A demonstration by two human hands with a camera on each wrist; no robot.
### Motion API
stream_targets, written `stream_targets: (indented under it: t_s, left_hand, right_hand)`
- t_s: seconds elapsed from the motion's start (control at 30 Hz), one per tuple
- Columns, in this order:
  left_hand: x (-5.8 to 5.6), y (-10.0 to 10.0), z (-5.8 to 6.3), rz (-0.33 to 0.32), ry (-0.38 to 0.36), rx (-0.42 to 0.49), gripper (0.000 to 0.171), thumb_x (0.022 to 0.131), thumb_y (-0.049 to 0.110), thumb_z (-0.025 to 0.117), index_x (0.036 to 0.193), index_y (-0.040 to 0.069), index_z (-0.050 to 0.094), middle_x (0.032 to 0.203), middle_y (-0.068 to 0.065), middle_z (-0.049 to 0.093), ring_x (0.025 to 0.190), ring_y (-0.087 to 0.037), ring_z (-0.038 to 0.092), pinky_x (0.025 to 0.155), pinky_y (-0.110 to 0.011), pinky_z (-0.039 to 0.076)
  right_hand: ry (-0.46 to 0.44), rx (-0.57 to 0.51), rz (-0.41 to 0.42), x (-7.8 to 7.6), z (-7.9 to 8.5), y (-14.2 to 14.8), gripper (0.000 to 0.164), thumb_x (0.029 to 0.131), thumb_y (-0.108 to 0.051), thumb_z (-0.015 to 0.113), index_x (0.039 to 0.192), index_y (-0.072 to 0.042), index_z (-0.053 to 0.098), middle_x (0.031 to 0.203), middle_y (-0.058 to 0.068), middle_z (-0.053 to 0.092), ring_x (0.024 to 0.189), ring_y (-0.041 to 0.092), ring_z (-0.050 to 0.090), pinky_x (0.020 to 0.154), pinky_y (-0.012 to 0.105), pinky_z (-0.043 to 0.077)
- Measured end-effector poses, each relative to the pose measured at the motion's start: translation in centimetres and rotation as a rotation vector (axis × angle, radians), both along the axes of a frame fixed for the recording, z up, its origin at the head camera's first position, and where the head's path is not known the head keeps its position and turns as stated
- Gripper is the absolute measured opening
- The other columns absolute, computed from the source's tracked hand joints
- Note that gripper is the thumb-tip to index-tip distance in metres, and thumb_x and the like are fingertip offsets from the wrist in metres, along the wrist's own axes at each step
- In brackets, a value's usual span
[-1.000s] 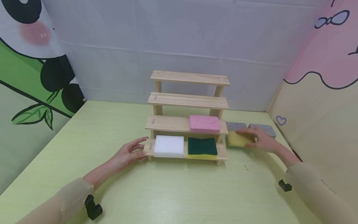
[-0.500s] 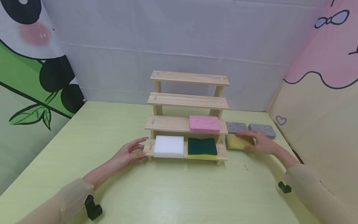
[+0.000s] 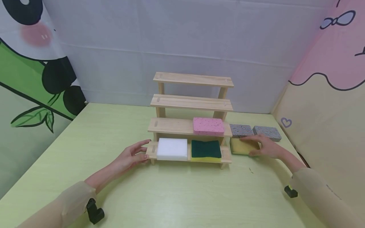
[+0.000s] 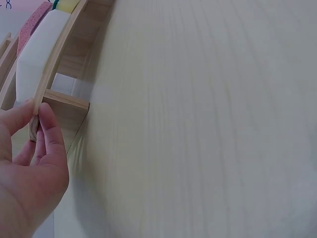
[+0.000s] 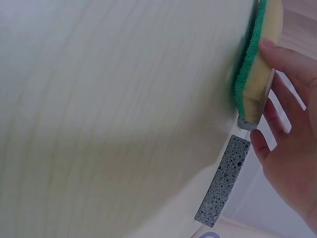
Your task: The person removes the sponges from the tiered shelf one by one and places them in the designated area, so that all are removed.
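Observation:
My left hand (image 3: 131, 157) pinches the left end of the lowest board of a four-tier wooden rack (image 4: 67, 99), thumb on one face and fingers on the other. To the rack's right, my right hand (image 3: 266, 146) grips a yellow sponge (image 3: 242, 146) by its right end. In the right wrist view its green scouring layer (image 5: 251, 54) faces the table. On the lowest board are a white sponge (image 3: 172, 148) and a sponge with a dark green top (image 3: 206, 149). A pink sponge (image 3: 208, 126) sits at the right of the board above.
Two grey porous blocks (image 3: 240, 130) (image 3: 267, 133) lie behind the right hand, on the pale wooden table (image 3: 182, 193). A grey-white cloth (image 3: 182, 41) hangs behind the rack. Printed panels (image 3: 328, 126) stand at both sides.
My right hand has brought the yellow sponge slightly toward me, so more of the grey block behind it shows. My left hand stays at the rack's end.

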State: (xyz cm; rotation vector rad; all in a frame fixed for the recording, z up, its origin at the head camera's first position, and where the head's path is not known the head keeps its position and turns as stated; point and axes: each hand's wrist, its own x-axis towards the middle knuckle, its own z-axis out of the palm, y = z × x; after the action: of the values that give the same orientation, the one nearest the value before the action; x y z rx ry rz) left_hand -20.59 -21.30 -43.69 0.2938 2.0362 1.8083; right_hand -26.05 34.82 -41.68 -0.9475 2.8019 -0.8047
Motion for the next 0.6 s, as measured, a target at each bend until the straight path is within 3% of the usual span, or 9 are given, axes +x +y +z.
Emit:
stream_targets:
  t_s: [0.37,0.6]
  left_hand:
    - [0.04,0.02,0.04,-0.004,0.003,0.006,0.072,0.097,0.014,0.062,0.157,0.010,0.023,0.129,-0.009,0.054,0.105,-0.008,0.064,0.090,-0.022,0.056]
    - [0.11,0.01,0.07,-0.002,-0.002,0.009,0.072,0.097,0.014,0.063,0.157,0.010,0.023,0.129,-0.009,0.054,0.104,-0.008,0.064,0.090,-0.022,0.056]
  right_hand:
    - [-0.074,0.020,-0.026,0.18,-0.20,0.18,0.066,0.080,-0.027,0.081,0.139,-0.011,0.056,0.144,0.013,0.056,0.132,0.037,0.045,0.103,0.053,0.028]
    - [-0.084,0.017,-0.017,0.16,-0.25,0.16,0.068,0.079,-0.028,0.081,0.140,-0.013,0.056,0.145,0.012,0.055,0.129,0.030,0.045,0.098,0.044,0.029]
